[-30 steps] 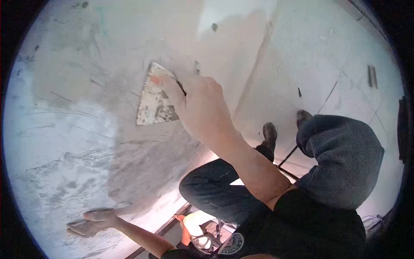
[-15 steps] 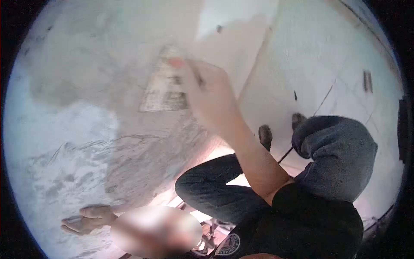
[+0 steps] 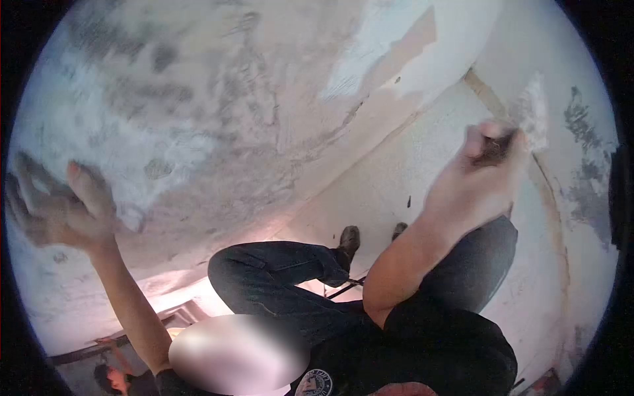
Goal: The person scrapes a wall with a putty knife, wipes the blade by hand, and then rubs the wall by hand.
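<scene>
My left hand [image 3: 63,208] is raised at the far left, close over the patchy plastered wall [image 3: 218,158]. Its fingers are spread and slightly blurred, with nothing in them. On the right, my right hand [image 3: 479,168] is closed around the dark handle of a putty knife. The putty knife [image 3: 533,115] has a wide, whitish blade, smeared by motion, which points up and away from me beyond the knuckles.
Below are my bent legs in dark jeans [image 3: 264,270] and a brown shoe [image 3: 350,239]. A brown strip [image 3: 485,92] runs along the surface at right, near dark patches [image 3: 584,145]. Another person [image 3: 119,379] shows at the lower left.
My right hand has swung right with the putty knife, away from the patchy wall. My left hand has risen from the lower left and spread its fingers. The view has shifted.
</scene>
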Demonstrator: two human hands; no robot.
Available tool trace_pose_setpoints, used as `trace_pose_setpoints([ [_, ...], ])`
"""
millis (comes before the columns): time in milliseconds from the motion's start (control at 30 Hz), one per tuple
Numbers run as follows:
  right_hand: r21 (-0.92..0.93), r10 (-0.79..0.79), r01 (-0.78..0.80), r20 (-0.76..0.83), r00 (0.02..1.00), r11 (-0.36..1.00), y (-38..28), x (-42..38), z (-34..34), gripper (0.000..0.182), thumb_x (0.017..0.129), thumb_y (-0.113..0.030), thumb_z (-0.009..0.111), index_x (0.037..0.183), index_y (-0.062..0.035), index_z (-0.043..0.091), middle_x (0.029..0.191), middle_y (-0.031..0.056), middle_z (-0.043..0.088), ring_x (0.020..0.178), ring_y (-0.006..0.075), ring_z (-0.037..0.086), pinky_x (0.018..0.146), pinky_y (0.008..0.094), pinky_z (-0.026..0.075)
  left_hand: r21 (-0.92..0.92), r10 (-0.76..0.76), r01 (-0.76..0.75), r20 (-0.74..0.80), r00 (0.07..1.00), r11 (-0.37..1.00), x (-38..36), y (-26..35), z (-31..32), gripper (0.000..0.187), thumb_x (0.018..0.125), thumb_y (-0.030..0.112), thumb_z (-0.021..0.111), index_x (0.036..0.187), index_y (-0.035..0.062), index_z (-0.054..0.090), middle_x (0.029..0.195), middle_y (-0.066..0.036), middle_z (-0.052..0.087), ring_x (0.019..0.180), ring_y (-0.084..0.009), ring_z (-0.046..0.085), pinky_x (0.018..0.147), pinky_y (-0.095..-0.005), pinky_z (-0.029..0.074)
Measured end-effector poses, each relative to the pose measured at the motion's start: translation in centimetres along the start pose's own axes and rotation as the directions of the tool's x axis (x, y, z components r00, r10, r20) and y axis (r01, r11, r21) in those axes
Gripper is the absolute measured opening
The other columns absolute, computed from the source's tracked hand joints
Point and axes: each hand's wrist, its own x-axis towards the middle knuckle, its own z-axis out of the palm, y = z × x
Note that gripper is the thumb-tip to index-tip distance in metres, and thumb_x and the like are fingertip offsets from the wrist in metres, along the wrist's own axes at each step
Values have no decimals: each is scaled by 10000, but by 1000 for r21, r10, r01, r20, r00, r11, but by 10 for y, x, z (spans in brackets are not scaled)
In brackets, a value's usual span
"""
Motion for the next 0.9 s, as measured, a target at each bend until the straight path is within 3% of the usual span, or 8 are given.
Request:
trace_pose_setpoints([
  [100,-191,-315,297,-73,946,936,-39,-16,19,219,1020,-220,444,959,-27,529,797,50,569,647,95,423,658,240,399,94,-32,27,54,998,995,-2,0,-5,638,894,468,642,1356,54,495,1285,-101,596,1217,-303,474,1028,-409,334],
  [133,107,-210,213,-40,977,971,-48,-14,10,210,1015,-218,429,932,-42,508,798,36,542,660,106,393,723,270,397,105,-56,49,60,997,993,-5,0,-5,638,894,468,642,1356,54,495,1285,-101,596,1217,-303,474,1028,-409,334],
  [233,170,-227,202,139,964,964,-79,-24,3,187,1008,-218,452,925,-54,490,809,34,540,655,110,387,720,271,392,-107,-190,189,7,982,976,-6,8,-1,614,917,468,623,1415,134,491,1401,-67,524,1332,-261,410,1091,-435,274],
  [367,-60,-228,227,3,974,972,-100,-54,16,217,1013,-251,495,929,-54,528,775,16,529,647,78,432,585,225,345,-63,-284,283,7,959,957,-11,8,0,558,861,521,671,1355,280,573,1381,-19,549,1299,-241,462,1084,-390,302],
  [567,-459,235,6,465,853,888,-88,-81,-9,227,1008,-214,550,1143,-39,602,744,-37,560,623,20,427,541,193,305,-355,-378,328,-80,922,876,-10,41,-15,204,835,343,734,951,178,704,1107,-21,668,1051,-212,591,905,-387,395],
  [633,-543,373,-37,524,766,839,-87,-82,-19,261,1008,-206,547,1185,-19,589,758,-36,568,638,24,443,555,193,324,-834,-536,348,75,841,428,-18,79,-29,176,799,297,725,888,150,688,921,-51,683,920,-246,606,826,-409,404],
  [700,-628,510,-70,556,656,775,-73,-79,-30,299,1007,-199,544,1227,1,576,771,-35,575,653,28,458,569,194,344,-888,-648,443,268,713,122,-20,138,-68,114,765,206,716,767,116,647,765,-52,624,831,-267,587,804,-406,398],
  [900,-801,721,300,598,349,519,-39,-87,-55,358,965,-197,568,1247,23,578,798,58,671,676,130,622,592,304,480,-459,-184,776,887,423,-433,-81,266,-128,436,848,248,694,1209,43,562,998,-126,610,956,-223,571,853,-385,442],
])
